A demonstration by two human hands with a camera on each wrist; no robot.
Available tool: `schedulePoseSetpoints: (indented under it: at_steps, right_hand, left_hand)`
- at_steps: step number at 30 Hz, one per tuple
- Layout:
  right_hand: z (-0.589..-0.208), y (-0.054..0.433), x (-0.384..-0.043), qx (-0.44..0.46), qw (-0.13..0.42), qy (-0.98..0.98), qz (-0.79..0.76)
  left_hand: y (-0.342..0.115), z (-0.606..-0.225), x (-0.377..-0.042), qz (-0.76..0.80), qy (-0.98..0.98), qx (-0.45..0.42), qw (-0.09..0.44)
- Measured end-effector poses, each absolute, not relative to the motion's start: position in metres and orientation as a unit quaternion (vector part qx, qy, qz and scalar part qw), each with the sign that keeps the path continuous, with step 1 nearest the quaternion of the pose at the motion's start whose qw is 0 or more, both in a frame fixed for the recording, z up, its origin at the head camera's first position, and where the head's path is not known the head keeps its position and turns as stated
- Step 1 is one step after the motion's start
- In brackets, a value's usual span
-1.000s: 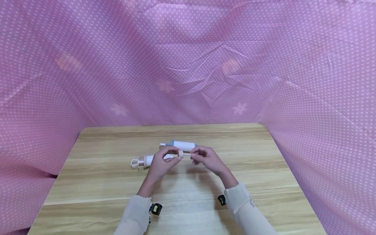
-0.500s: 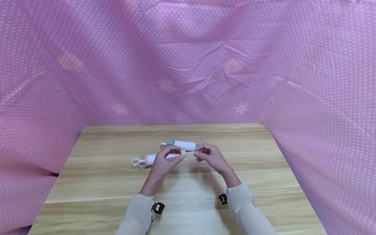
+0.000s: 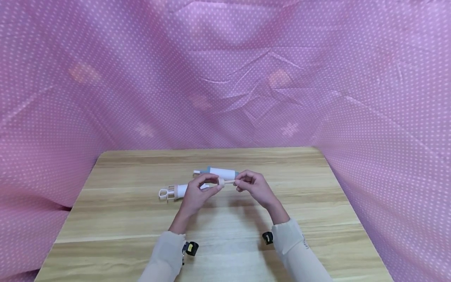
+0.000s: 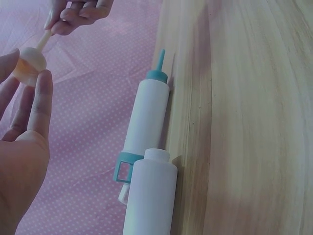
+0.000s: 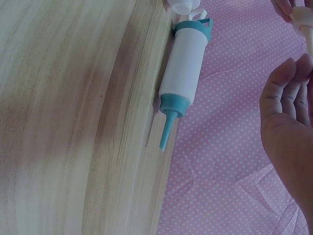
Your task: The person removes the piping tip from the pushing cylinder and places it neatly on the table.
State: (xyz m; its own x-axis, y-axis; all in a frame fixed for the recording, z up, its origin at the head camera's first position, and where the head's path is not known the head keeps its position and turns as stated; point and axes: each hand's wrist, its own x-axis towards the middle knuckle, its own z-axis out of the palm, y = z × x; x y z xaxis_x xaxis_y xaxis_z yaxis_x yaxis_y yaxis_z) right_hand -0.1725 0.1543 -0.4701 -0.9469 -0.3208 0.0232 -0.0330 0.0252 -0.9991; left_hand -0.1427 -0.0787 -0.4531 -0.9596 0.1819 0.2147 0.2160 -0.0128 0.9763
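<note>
A cream-coloured nozzle cap with a thin spout is held up between both hands. The left hand grips its wide collar between thumb and fingers, as the left wrist view shows at the collar. On the spout, the right hand pinches with thumb and fingertips. Below the left hand lies a white tube with a cream loop-handled end; its bare neck shows in the left wrist view, where the tube is near. Behind the hands lies a second white tube with a teal nozzle.
Both tubes lie on a wood-grain table. Pink dotted cloth hangs behind the table and along both sides. A small black camera sits at the left wrist, and another black camera at the right.
Both hands and the nozzle cap have shifted slightly right and away from the body. The grips on collar and spout stay about the same; the tubes remain lying on the table.
</note>
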Motion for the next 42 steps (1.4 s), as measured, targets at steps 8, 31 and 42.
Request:
schedulePoseSetpoints:
  at_steps: [8, 31, 42]
  right_hand:
    - [-0.473, 0.153, -0.172, -0.123, 0.103, 0.699, -0.697]
    - [-0.472, 0.147, -0.173, -0.133, 0.099, 0.689, -0.706]
    - [-0.470, 0.145, -0.174, -0.145, 0.103, 0.684, -0.707]
  left_hand:
    - [-0.079, -0.453, -0.142, -0.699, -0.701, -0.140, 0.020]
    - [-0.077, -0.482, -0.160, -0.700, -0.696, -0.155, 0.037]
    - [-0.077, -0.482, -0.160, -0.694, -0.701, -0.158, 0.040]
